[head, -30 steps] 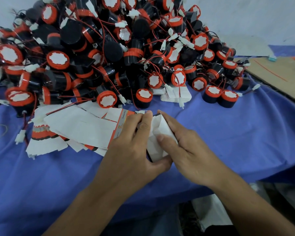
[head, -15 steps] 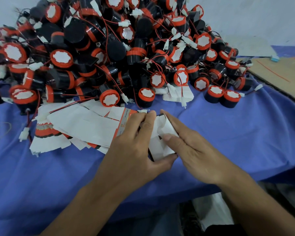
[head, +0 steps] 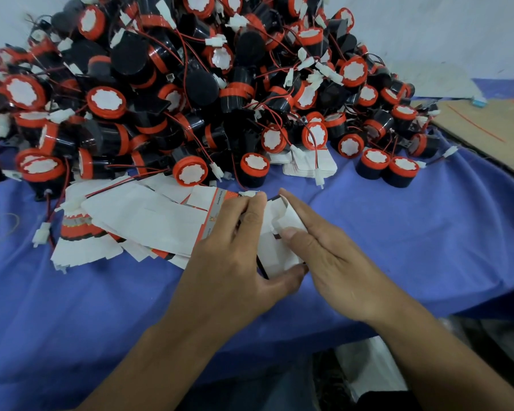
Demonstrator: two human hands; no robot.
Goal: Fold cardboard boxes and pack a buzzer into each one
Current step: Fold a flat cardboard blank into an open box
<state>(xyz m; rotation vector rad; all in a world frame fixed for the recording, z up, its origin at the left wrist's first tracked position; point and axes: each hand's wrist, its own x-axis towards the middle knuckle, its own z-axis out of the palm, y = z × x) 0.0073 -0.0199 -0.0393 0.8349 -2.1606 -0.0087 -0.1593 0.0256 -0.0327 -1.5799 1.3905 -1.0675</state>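
**Cardboard box (head: 275, 250) half-formed, end flap in hand**

The small white cardboard box sits just above the blue cloth (head: 428, 238), near the middle of the view, held between both hands. The left hand (head: 232, 262) grips it from nine o'clock, fingers curled over its far top edge and thumb hooked under the near corner. The right hand (head: 333, 262) comes in from three o'clock, its fingers fairly straight, pinching a loose white end flap between thumb and forefinger.

By my reading the step is folding: the body looks squared up, this end is not yet tucked, and no buzzer is visible inside it. The next move probably calls for pressing that flap down and into the slot while the left hand keeps the walls from collapsing. After that a buzzer has to be picked.

At nine o'clock from the box, touching the left hand, fans a stack of flat blanks (head: 149, 221). At twelve o'clock rises the buzzer pile (head: 190, 84), black and orange with tangled red wires. Two loose buzzers (head: 374, 166) stand at one o'clock, and a brown sheet (head: 487, 129) lies at two.
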